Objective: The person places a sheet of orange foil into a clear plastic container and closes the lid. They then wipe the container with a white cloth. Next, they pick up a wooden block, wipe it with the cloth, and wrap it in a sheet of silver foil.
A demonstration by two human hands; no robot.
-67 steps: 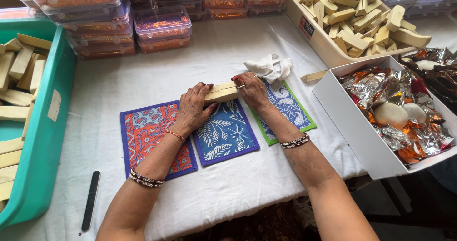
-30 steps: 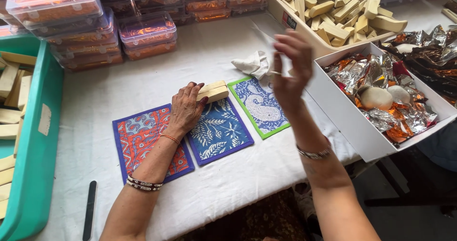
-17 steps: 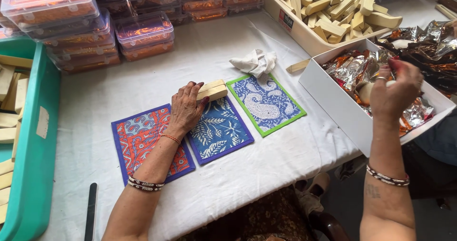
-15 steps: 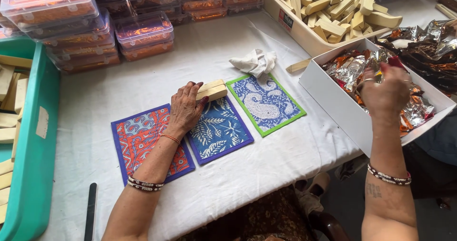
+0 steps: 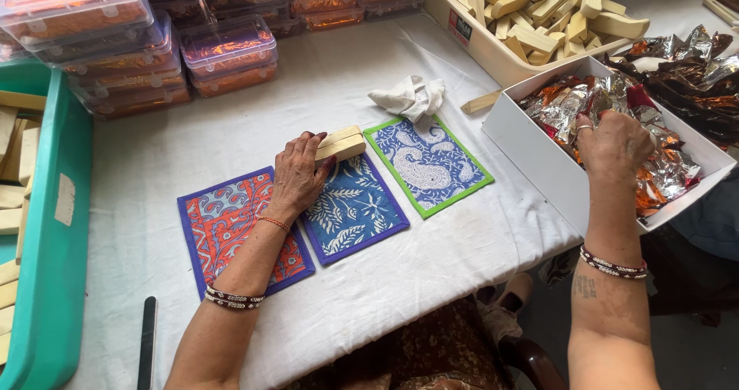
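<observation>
A white cloth covers the table I am looking down on from the head camera, the only view I have.

Three printed mats lie in a row before me: a red mat on the left, a dark blue mat in the middle, and a green-edged mat on the right. The red and dark blue mats touch along one edge.

My left hand rests palm down across the join of the red and dark blue mats, fingers curled against a pale bar that sits at the top edge of the dark blue mat. It looks like two bars stacked, though I cannot tell for sure. The fingers press the bar's side rather than wrap it.

My right hand is well apart from it, down inside a white box full of crumpled foil wrappers. The fingers are bent into the foil; I cannot tell whether they hold a piece.

One crumpled white rag lies just above the green-edged mat. A cream crate of loose bars stands behind the box. Clear lidded tubs are stacked at the back left, too many to count. A teal bin with more bars is at the left edge, and a black stick lies near it.
</observation>
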